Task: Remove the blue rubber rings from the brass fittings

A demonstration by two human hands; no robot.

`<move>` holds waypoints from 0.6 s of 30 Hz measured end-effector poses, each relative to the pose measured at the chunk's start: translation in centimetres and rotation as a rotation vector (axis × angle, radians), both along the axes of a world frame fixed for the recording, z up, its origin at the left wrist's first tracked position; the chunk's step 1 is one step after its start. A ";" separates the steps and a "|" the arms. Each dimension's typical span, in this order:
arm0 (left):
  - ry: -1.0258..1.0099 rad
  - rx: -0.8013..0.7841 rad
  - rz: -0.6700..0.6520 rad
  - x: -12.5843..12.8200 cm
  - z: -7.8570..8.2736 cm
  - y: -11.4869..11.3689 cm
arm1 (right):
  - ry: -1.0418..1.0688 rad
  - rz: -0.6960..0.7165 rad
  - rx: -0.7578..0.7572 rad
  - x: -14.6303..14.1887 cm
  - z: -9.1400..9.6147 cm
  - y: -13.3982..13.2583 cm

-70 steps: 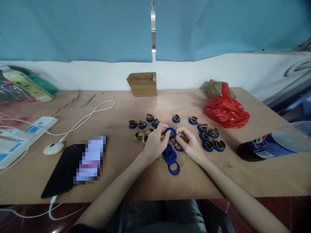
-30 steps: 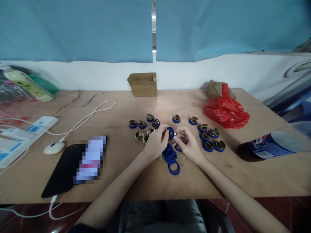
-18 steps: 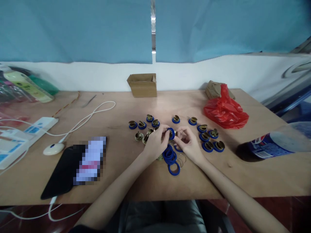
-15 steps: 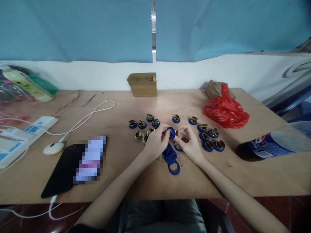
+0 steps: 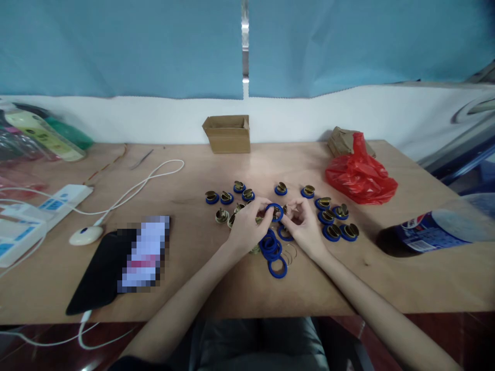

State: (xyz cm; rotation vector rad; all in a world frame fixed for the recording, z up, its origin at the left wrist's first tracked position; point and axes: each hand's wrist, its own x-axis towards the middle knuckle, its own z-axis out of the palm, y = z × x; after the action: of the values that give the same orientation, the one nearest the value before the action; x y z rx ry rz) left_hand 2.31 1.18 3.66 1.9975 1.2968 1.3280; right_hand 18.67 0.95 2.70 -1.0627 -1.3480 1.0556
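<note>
My left hand (image 5: pixel 249 226) pinches a blue ring (image 5: pixel 269 208) between thumb and fingertips, tilted above the table. Close to the ring's right edge, my right hand (image 5: pixel 305 229) has its thumb and fingers drawn together; what they hold is too small to make out. Below the hands lie several loose blue rings (image 5: pixel 277 275) and thin wire rings (image 5: pixel 294 251). Round brass pieces with folded metal tabs, such as one pale-rimmed piece (image 5: pixel 221 215), lie beside my left hand, some partly hidden by it. Similar brass pieces seated in blue rings (image 5: pixel 331 232) stand to the right and farther back.
An open cardboard box (image 5: pixel 230 140) stands against the wall. At right are a red plastic bag (image 5: pixel 359 178) and a cola bottle (image 5: pixel 421 232) on its side. A phone (image 5: pixel 145 255), a black device (image 5: pixel 100 273), white cables and a power strip (image 5: pixel 71 196) lie at left.
The blue ring between my hands has tipped, so its opening shows wider. Both hands stay in nearly the same place.
</note>
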 end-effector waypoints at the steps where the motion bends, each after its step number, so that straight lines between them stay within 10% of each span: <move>1: 0.001 0.002 -0.001 0.0 0.0 0.0 | -0.006 -0.007 -0.001 0.0 0.0 0.0; 18: -0.057 0.048 0.079 0.0 0.8 -0.2 | -0.016 -0.072 0.001 0.3 0.0 0.0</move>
State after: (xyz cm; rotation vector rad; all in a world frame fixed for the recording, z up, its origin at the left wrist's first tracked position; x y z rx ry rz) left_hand 2.31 0.98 4.44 1.9430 1.3423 1.4548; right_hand 18.92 0.97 2.67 -1.1127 -1.3128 0.9957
